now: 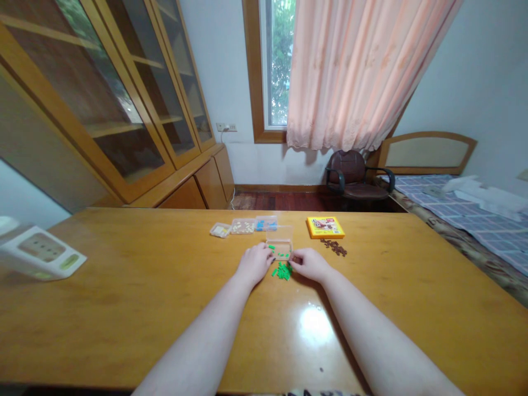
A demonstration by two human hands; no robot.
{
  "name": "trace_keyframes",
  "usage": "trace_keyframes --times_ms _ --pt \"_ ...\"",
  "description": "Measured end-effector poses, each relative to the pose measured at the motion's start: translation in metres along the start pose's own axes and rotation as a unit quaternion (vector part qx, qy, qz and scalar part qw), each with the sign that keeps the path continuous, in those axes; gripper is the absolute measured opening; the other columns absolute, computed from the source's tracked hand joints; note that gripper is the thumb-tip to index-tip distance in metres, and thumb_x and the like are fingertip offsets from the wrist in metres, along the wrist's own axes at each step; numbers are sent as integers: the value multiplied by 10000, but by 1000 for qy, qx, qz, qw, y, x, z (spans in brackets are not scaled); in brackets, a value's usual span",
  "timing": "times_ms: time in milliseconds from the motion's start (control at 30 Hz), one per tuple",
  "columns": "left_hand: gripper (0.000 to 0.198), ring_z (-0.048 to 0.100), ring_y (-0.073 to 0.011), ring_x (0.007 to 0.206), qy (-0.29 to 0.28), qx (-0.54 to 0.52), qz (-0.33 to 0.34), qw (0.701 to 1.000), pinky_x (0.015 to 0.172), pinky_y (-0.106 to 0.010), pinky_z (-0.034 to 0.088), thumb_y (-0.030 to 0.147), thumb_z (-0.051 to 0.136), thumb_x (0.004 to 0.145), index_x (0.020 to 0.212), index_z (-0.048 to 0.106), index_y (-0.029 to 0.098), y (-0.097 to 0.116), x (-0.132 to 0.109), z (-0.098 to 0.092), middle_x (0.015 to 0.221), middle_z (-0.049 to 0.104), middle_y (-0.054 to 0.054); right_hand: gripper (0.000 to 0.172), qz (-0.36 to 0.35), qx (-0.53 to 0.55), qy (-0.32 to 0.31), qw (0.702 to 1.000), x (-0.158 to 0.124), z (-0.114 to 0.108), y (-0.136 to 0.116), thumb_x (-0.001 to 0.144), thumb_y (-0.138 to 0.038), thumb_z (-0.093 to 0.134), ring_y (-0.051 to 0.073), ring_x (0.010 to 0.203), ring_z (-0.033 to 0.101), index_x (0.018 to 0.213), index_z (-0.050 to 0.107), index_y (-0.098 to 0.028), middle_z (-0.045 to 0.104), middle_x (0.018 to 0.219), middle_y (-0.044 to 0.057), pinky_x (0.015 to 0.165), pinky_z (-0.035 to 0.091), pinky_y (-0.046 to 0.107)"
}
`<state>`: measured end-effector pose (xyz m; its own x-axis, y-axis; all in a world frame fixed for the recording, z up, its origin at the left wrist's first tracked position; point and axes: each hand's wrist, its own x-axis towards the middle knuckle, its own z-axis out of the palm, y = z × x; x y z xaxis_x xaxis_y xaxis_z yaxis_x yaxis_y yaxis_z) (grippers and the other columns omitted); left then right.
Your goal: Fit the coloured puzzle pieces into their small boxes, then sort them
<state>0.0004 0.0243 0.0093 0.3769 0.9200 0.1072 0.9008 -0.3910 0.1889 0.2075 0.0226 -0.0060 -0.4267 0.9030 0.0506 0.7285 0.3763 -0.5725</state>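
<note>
Both bare forearms stretched forward over glossy wooden table (124, 308), hands meeting near its middle. Left hand (254, 264) palm down, fingers curled loosely, fingertips at left edge of small clear plastic box (279, 246); whether anything pinched there, cannot tell. Right hand (308, 264) palm down just right of same box, thumb and forefinger drawn close together at box's right corner; too small to say whether a piece is nipped between them. Little heap of green pieces (282, 271) lying on tabletop between the two hands, just in front of box, touching or nearly touching right fingertips. A few more green bits inside box, on its floor. Box lid standing up, open, at far side. Behind box, row of three more small clear boxes: one with yellow contents (220, 229), one with pale cream pieces (243, 226), one with blue pieces (266, 223). Right of those, yellow booklet (325, 226) flat on table; scatter of dark brown pieces (334, 247) just in front of it, apart from right hand. White carton (39, 254) with green marking at far left edge, blurred. Beyond table: glass-fronted wooden cabinet (124, 110), window with pink curtain (355, 71), dark armchair (355, 176), bed with checked cover (474, 214).
</note>
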Motion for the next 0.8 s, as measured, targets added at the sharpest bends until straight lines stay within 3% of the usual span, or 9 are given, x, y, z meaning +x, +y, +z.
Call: trace_keyframes --times_ms 167,367,633,800 --pt "200 576 -174 892 12 -26 27 999 799 -280 441 272 473 865 981 623 208 4 -2 -4 1020 583 -59 158 -5 -1 -16 1000 -1 1 -3 754 -223 528 101 575 508 805 671 -180 638 669 -4 554 332 195" --pt "197 581 -167 869 -25 -35 96 994 779 -261 447 270 489 858 993 629 235 8 -6 -6 978 581 -45 141 -11 -31 -25 999 -1 1 -2 762 -240 551 106 585 538 803 677 -195 654 677 -4 543 324 195" --pt "217 577 -167 882 -39 -38 94 994 807 -268 449 270 480 865 1012 639 249 9 -5 -7 979 583 -45 206 -5 -82 -1 997 1 -1 -4 815 -292 512 126 634 570 828 702 -214 681 717 18 582 340 209" --pt "277 581 -175 866 -55 -24 104 993 789 -275 450 273 454 875 1081 636 305 8 -5 -7 930 584 -39 231 -28 -83 -17 996 -2 -2 -8 795 -281 531 119 605 568 949 703 -275 691 731 -7 563 332 205"
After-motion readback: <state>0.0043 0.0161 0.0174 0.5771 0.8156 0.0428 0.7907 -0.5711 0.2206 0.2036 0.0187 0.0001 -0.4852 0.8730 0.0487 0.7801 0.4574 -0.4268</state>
